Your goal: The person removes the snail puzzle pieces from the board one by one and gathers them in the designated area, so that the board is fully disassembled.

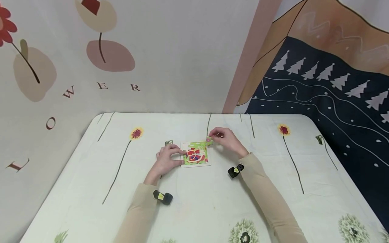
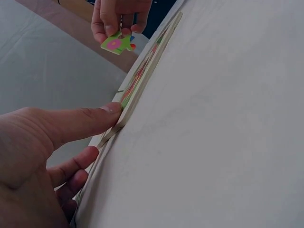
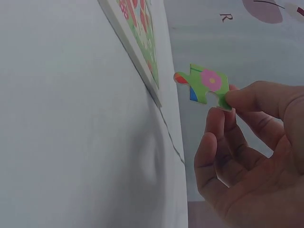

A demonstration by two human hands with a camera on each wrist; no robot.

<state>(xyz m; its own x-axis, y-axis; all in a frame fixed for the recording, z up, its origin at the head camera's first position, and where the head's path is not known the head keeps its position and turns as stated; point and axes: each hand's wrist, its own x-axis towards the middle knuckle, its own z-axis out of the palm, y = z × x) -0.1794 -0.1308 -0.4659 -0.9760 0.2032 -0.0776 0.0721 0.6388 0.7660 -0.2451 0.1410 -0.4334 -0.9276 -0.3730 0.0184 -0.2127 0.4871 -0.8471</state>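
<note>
A square jigsaw puzzle [image 1: 196,155] with a green and red picture lies in a pale tray on the table, in the middle of the head view. My left hand [image 1: 167,158] rests at its left edge. In the left wrist view the straight thumb [image 2: 92,122] presses on the tray's border, and the other visible fingers lie beside the edge. Above the puzzle's far right corner, my right hand [image 1: 225,139] pinches a green puzzle piece [image 3: 206,85] with a pink flower between thumb and fingers. The piece is held clear of the tray in the right wrist view.
A white cloth [image 1: 194,209] printed with flowers and stems covers the table. Behind it hangs a pale curtain [image 1: 182,60] with printed letters, and a dark panel with trees [image 1: 322,91] stands at the right. Each wrist carries a small black camera [image 1: 163,197].
</note>
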